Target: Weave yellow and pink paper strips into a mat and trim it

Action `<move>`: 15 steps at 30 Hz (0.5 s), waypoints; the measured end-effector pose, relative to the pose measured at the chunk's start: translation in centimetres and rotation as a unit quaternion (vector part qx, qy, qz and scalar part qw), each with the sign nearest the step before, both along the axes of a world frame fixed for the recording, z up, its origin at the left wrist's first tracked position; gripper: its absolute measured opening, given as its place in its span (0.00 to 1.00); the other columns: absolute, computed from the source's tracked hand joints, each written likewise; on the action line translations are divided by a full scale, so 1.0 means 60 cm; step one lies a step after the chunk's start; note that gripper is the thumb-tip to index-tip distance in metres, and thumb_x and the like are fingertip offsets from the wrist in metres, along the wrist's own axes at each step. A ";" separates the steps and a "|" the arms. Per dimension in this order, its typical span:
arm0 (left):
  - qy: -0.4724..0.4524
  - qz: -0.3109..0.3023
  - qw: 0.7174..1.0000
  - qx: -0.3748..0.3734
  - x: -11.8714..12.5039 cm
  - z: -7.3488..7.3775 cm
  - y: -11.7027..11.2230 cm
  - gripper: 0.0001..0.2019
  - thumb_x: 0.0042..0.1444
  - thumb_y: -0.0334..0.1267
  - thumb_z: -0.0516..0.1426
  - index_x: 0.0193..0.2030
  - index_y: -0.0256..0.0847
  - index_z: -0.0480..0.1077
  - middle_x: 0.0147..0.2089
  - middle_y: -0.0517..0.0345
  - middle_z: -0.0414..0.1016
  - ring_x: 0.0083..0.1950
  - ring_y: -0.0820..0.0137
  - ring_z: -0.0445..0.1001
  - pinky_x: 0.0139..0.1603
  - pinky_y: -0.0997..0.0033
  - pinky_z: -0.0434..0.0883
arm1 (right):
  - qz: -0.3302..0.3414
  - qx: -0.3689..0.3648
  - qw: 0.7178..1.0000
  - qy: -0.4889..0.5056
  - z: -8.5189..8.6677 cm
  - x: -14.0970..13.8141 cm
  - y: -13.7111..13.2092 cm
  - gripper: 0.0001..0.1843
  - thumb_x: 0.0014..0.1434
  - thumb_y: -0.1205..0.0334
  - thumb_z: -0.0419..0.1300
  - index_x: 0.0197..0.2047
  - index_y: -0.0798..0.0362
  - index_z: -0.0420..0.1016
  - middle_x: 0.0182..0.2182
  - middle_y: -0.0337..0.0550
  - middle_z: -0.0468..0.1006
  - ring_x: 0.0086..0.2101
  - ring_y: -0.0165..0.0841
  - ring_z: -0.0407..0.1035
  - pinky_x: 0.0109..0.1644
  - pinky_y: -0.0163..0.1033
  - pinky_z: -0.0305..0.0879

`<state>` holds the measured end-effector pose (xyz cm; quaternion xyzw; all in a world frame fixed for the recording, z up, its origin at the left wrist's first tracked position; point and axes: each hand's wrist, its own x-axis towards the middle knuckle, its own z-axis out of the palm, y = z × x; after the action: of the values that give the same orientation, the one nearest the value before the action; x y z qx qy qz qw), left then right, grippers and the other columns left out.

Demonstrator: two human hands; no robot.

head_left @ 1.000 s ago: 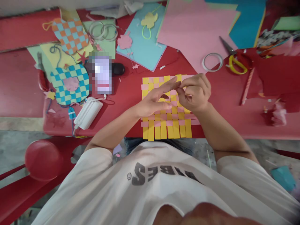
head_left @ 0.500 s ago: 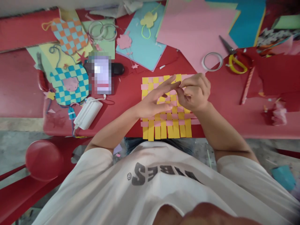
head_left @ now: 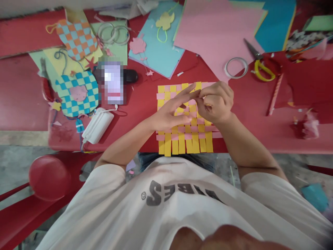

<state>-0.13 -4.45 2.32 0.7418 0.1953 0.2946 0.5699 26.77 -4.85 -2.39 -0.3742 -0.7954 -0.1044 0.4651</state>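
A woven paper mat (head_left: 189,139) of yellow and pink strips lies on the red table in front of me, its loose yellow ends towards my body. Above it my left hand (head_left: 173,110) is open, its fingers stretched out to the right and spread apart. My right hand (head_left: 218,102) is closed in a pinch at a left fingertip. Whatever lies between its thumb and forefinger, if anything, is too small to make out. Both hands cover part of the mat's middle and right side.
Yellow-handled scissors (head_left: 263,70), a tape roll (head_left: 236,68) and a pink striped pencil-like stick (head_left: 274,95) lie right. Pink paper sheets (head_left: 213,31) are behind. Left are a phone (head_left: 113,83), a white power bank (head_left: 97,125) and a blue checkered woven piece (head_left: 65,88). A red chair (head_left: 49,177) stands lower left.
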 end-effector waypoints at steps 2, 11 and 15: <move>-0.003 0.003 1.000 0.001 0.000 -0.001 0.001 0.47 0.67 0.74 0.68 0.88 0.70 0.64 0.96 0.61 0.49 0.94 0.37 0.54 0.71 0.42 0.80 | 0.009 0.009 1.000 0.014 0.008 -0.002 -0.002 0.08 0.81 0.53 0.63 0.46 0.40 0.69 0.39 0.38 0.81 0.37 0.43 0.74 0.47 0.54 0.70; -0.017 0.020 0.999 -0.039 0.001 0.008 0.001 0.44 0.63 0.71 0.72 0.83 0.69 0.72 0.95 0.63 0.54 0.94 0.35 0.53 0.73 0.41 0.79 | -0.040 0.024 0.999 -0.015 0.056 -0.022 -0.005 0.10 0.80 0.53 0.62 0.42 0.42 0.72 0.34 0.37 0.82 0.31 0.38 0.72 0.36 0.49 0.66; -0.023 0.033 0.997 -0.071 0.003 0.015 -0.003 0.42 0.60 0.70 0.75 0.80 0.68 0.76 0.93 0.61 0.59 0.94 0.35 0.54 0.76 0.40 0.78 | -0.057 -0.018 0.998 -0.007 0.049 -0.024 0.001 0.20 0.82 0.47 0.59 0.36 0.43 0.70 0.31 0.39 0.80 0.30 0.39 0.72 0.34 0.50 0.66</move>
<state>0.04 -4.61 3.20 0.6854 0.2272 0.3156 0.6157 25.32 -4.81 0.56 -0.4263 -0.7777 -0.1189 0.4465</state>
